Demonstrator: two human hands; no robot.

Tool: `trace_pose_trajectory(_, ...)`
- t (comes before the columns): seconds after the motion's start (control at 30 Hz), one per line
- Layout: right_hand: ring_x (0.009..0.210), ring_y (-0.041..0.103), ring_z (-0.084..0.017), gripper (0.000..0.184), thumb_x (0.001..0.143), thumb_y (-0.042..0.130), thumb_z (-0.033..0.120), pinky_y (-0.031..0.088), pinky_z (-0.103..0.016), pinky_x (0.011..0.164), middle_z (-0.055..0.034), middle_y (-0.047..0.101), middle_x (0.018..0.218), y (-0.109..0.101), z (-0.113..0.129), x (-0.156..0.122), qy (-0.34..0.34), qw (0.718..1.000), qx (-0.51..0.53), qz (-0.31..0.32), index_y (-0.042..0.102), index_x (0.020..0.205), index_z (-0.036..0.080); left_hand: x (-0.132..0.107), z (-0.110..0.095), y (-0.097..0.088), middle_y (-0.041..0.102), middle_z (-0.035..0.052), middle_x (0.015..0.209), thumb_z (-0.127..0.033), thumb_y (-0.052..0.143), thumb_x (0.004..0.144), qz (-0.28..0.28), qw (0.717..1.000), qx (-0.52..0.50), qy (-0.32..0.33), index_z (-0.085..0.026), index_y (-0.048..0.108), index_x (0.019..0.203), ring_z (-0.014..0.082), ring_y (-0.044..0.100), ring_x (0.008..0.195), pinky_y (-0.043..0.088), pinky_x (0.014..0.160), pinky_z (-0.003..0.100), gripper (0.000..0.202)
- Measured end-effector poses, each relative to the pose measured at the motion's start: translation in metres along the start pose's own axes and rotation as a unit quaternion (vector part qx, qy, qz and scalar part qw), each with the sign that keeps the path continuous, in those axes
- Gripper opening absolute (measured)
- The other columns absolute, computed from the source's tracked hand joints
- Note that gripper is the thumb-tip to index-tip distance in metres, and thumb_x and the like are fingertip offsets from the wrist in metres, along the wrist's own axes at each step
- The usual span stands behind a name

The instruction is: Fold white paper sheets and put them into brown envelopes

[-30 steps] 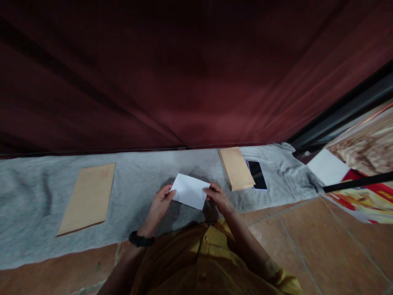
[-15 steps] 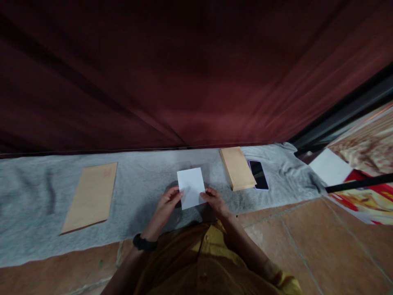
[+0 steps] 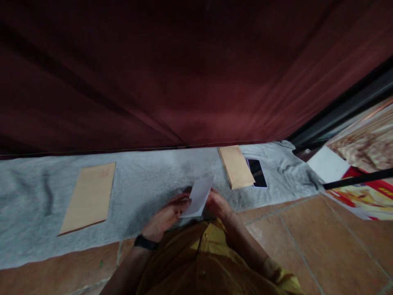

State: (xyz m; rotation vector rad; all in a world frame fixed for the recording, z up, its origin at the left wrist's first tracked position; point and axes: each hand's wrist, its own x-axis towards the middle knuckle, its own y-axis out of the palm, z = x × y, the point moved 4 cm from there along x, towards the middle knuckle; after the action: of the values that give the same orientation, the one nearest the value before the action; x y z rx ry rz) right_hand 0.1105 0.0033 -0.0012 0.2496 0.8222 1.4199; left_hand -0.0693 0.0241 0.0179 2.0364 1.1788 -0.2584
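A folded white paper (image 3: 200,194) is held up in front of me, over a grey cloth (image 3: 144,176) spread on the floor. My left hand (image 3: 166,217), with a black band at the wrist, lies under the paper's lower left edge, its fingers stretched toward it and blurred. My right hand (image 3: 217,203) grips the paper's right edge, fingers curled. A brown envelope (image 3: 88,197) lies flat on the cloth at the left. A stack of brown envelopes (image 3: 236,166) sits at the right, with a black phone (image 3: 256,173) beside it.
A dark red curtain (image 3: 184,73) hangs right behind the cloth. Terracotta floor tiles (image 3: 307,237) lie to the right and near me. A white sheet (image 3: 327,164) and a colourful printed mat (image 3: 368,192) are at the far right, crossed by a black bar (image 3: 356,179).
The white paper has been turned from landscape to upright and then tilted on edge, closer to my body. Both hands have drawn in and down with it.
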Motion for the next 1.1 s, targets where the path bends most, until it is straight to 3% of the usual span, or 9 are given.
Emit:
trace_pose_trajectory(0.13,0.090,0.073,-0.022,0.027,0.077,0.082,0.033,0.061,-0.040,0.085,-0.0019,0.078,0.097,-0.003,-0.006,-0.007,0.023,0.999,0.010,0.025,0.076,0.103,0.029,-0.006,0.014,0.009,0.076,0.0036,0.093,-0.037,0.090,0.068,0.027,0.998,-0.049,-0.026,-0.022,0.077,0.106,0.0176,0.064,0.076,0.049,0.069,0.030,0.042)
trace_pose_trajectory(0.23,0.080,0.071,-0.020,0.028,0.069,0.089,0.033,0.061,-0.036,0.075,-0.0008,0.077,0.090,-0.011,-0.002,-0.005,-0.016,0.999,-0.021,-0.043,0.075,0.092,0.026,-0.005,0.019,0.004,0.071,0.0022,0.076,-0.045,0.088,0.070,0.015,0.999,-0.045,-0.018,-0.022,0.077,0.100,0.0166,0.060,0.067,0.048,0.062,0.029,0.039)
trace_pose_trajectory(0.3,0.074,0.069,-0.018,0.035,0.064,0.092,0.037,0.059,-0.031,0.066,-0.0003,0.077,0.088,-0.014,0.001,-0.001,-0.036,0.995,-0.048,-0.084,0.075,0.091,0.024,-0.003,0.017,-0.002,0.074,0.0050,0.085,-0.051,0.085,0.072,-0.020,0.999,-0.035,-0.002,-0.023,0.076,0.100,0.0198,0.065,0.076,0.052,0.066,0.031,0.041)
trace_pose_trajectory(0.4,0.073,0.068,-0.018,0.042,0.061,0.092,0.044,0.058,-0.028,0.063,0.0006,0.077,0.088,-0.015,0.002,0.004,-0.063,0.987,-0.071,-0.130,0.074,0.093,0.024,-0.003,0.007,-0.011,0.075,0.0103,0.116,-0.060,0.076,0.080,-0.103,0.994,-0.030,0.008,-0.024,0.073,0.114,0.0272,0.069,0.103,0.057,0.078,0.038,0.050)
trace_pose_trajectory(0.5,0.074,0.068,-0.019,0.044,0.058,0.092,0.050,0.059,-0.031,0.066,0.0002,0.076,0.087,-0.015,-0.002,0.004,-0.071,0.979,-0.089,-0.171,0.072,0.087,0.024,-0.005,-0.003,-0.015,0.073,0.0115,0.123,-0.056,0.079,0.077,-0.145,0.989,-0.005,0.030,-0.021,0.069,0.120,0.0285,0.068,0.109,0.058,0.078,0.037,0.057)
trace_pose_trajectory(0.67,0.074,0.067,-0.022,0.041,0.064,0.087,0.054,0.061,-0.038,0.069,-0.0023,0.074,0.087,-0.013,-0.002,0.001,-0.062,0.978,-0.121,-0.157,0.072,0.091,0.026,-0.005,-0.010,-0.022,0.077,0.0050,0.097,-0.035,0.083,0.068,-0.180,0.970,0.115,0.119,-0.019,0.071,0.113,0.0199,0.066,0.080,0.046,0.060,0.026,0.050)
trace_pose_trajectory(0.9,0.075,0.063,-0.022,0.030,0.072,0.072,0.054,0.055,-0.030,0.056,-0.0015,0.070,0.080,-0.030,0.012,0.007,-0.083,0.946,-0.262,-0.173,0.067,0.083,0.027,0.004,-0.010,-0.031,0.073,-0.0005,0.077,-0.034,0.079,0.069,-0.193,0.956,0.200,0.094,-0.024,0.073,0.102,0.0164,0.057,0.059,0.042,0.056,0.028,0.036)
trace_pose_trajectory(1.0,0.071,0.060,-0.020,0.027,0.077,0.064,0.054,0.052,-0.030,0.057,-0.0005,0.068,0.078,-0.040,0.017,0.009,-0.109,0.917,-0.335,-0.189,0.065,0.084,0.028,-0.005,-0.031,-0.050,0.070,0.0009,0.076,-0.033,0.076,0.074,-0.265,0.908,0.281,0.162,-0.024,0.072,0.097,0.0190,0.061,0.068,0.047,0.066,0.030,0.025)
trace_pose_trajectory(1.1,0.069,0.058,-0.020,0.026,0.079,0.062,0.052,0.050,-0.030,0.060,-0.0011,0.067,0.076,-0.047,0.022,0.009,-0.133,0.891,-0.388,-0.194,0.064,0.083,0.027,-0.035,-0.070,-0.094,0.070,0.0079,0.104,-0.033,0.070,0.081,-0.404,0.789,0.387,0.253,-0.023,0.067,0.104,0.0239,0.065,0.093,0.050,0.086,0.035,0.026)
